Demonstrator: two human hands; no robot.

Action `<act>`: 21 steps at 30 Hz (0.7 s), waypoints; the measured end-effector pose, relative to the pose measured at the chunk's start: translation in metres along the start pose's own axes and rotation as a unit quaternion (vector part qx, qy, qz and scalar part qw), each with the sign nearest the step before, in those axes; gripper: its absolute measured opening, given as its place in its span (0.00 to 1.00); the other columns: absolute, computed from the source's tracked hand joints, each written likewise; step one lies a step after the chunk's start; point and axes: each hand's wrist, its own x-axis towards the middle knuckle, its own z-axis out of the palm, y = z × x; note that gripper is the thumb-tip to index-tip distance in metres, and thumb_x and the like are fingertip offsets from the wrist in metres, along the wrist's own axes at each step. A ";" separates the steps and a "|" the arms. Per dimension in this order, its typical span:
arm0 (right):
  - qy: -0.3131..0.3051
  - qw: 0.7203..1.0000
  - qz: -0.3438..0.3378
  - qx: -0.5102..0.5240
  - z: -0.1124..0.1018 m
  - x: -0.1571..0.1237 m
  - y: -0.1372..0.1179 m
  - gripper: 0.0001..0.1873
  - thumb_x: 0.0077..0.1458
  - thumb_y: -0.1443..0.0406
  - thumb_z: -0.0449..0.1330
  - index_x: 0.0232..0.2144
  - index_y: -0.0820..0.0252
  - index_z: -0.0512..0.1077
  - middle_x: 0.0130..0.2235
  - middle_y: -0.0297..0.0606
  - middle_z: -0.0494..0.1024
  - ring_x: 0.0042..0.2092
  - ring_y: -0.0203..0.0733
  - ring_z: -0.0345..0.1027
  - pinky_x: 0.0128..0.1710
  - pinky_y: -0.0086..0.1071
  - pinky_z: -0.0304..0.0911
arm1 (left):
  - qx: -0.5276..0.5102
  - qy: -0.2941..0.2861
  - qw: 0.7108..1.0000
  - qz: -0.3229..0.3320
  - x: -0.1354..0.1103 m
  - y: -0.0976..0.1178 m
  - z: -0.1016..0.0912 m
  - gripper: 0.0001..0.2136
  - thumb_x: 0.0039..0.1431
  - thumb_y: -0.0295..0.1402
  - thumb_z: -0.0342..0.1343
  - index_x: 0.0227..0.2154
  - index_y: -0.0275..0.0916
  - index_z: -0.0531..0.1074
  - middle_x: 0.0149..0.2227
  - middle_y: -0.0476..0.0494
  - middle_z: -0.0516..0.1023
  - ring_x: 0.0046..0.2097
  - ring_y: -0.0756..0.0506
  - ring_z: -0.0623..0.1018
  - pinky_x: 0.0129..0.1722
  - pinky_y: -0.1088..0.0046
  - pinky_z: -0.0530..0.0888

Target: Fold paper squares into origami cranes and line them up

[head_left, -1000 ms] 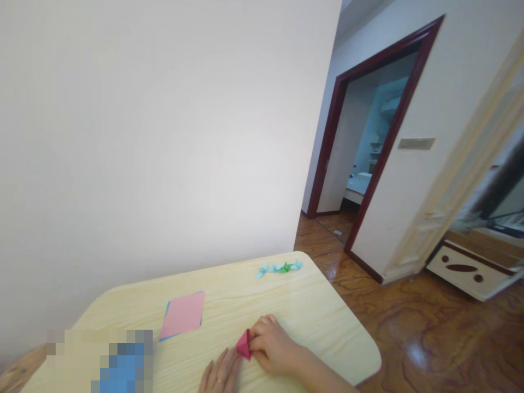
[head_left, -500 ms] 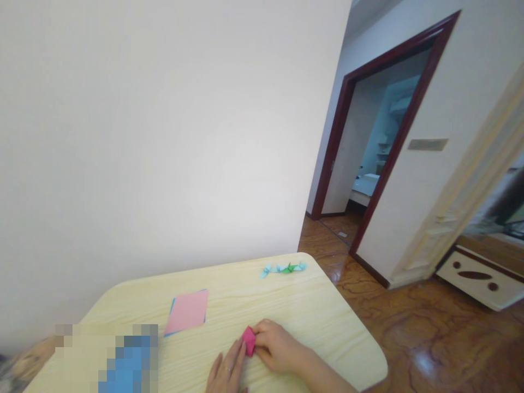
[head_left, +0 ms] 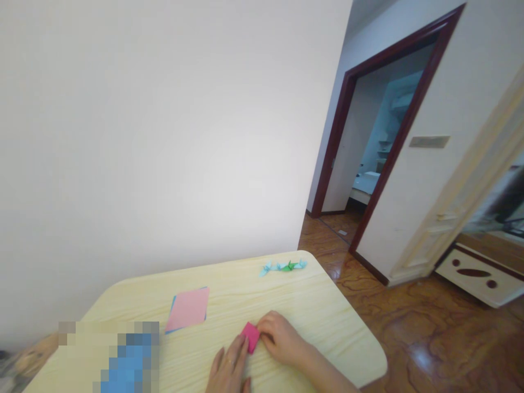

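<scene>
A small folded piece of bright pink origami paper (head_left: 251, 337) lies on the wooden table (head_left: 327, 327), its outline roughly a diamond. My left hand (head_left: 230, 364) rests beside it, fingers stretched out and the fingertips lying on its left edge; a ring shows on one finger. From the other side my right hand (head_left: 279, 334) pinches the paper's right corner between thumb and index finger. Farther left is a stack of square paper sheets (head_left: 188, 308), light pink on top with blue edges showing beneath.
Several small folded paper figures (head_left: 290, 266), light blue and green, stand in a row near the table's far right edge. A pixelated patch (head_left: 126, 360) with blue covers the near left. A white wall (head_left: 164, 136) rises behind the table; a doorway (head_left: 380, 131) is at right.
The pink paper has turned slightly and now looks flatter and more diamond-shaped. My right hand has shifted a little up and away, with its fingers at the paper's right corner.
</scene>
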 end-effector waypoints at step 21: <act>0.035 0.997 0.064 0.023 0.003 -0.007 0.000 0.13 0.53 0.73 0.51 0.38 0.59 0.71 0.37 0.36 0.74 0.42 0.39 0.62 0.44 0.31 0.57 | 0.018 -0.028 0.999 -0.002 0.001 0.004 0.003 0.32 0.44 0.18 0.44 0.55 0.45 0.57 0.57 0.47 0.63 0.56 0.47 0.64 0.51 0.66 0.62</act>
